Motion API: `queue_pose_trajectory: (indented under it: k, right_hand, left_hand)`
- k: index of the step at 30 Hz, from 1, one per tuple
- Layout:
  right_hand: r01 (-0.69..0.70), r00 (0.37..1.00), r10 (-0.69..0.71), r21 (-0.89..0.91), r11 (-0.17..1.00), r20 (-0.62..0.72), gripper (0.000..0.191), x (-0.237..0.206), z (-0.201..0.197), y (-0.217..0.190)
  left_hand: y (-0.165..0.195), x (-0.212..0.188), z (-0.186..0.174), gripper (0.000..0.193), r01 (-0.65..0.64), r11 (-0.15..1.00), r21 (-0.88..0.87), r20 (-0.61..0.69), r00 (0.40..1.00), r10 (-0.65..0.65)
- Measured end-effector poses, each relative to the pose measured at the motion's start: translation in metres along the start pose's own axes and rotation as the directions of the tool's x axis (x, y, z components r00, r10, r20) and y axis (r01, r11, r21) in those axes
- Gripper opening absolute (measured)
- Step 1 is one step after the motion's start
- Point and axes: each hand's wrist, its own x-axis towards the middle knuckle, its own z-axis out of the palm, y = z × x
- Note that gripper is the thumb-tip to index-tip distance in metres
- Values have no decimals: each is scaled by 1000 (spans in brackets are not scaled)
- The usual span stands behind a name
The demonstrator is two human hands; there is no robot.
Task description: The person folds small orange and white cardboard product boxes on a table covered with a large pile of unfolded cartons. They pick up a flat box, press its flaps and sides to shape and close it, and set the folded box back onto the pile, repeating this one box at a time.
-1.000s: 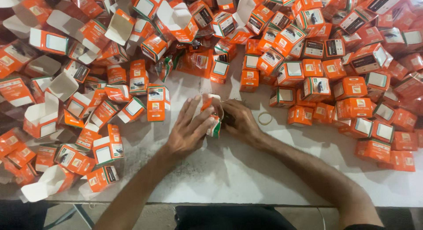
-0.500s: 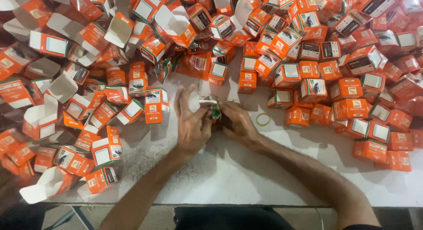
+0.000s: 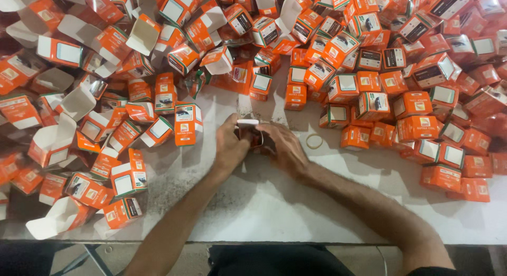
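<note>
Gripping a small orange carton [image 3: 249,132] between them, both hands meet at the middle of the white table [image 3: 274,202]. The left hand [image 3: 231,146] wraps the carton's near side with fingers curled shut on it; the right hand [image 3: 285,146] cups the far side, thumb and fingers pressed against it. The carton's white top flap faces up, level with the knuckles, so this looks like the closing step: the box is formed and the flap is being tucked down. Next, by my reading, it calls for a firm press on that flap while the other hand keeps the walls square.

Just right of the carton lies a rubber band [image 3: 315,142], flat on the table, apart from the right hand. Beyond the carton and to its right sits a heap of closed orange boxes [image 3: 422,70]; to its left, open boxes with raised white flaps [image 3: 79,104].

Hard to tell: whatever is inside the carton is covered by the fingers, and its lower half is hidden. The heaps run off the frame at the top and both sides.
</note>
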Motion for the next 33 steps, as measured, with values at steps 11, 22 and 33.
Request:
queue_pose_trajectory:
  k: [11,22,33]
  right_hand:
    - [210,977,-189,-307,928,97,72,12,-10,-18]
    - [264,964,-236,-307,914,124,74,11,-12,-13]
    - [150,983,-136,-114,982,126,59,14,-14,-3]
  left_hand:
    - [19,-16,-18,43,-416,906,74,91,908,410]
    - [-13,-15,-12,34,-208,972,-112,108,969,220]
    - [34,-22,-48,51,-698,683,215,423,697,579]
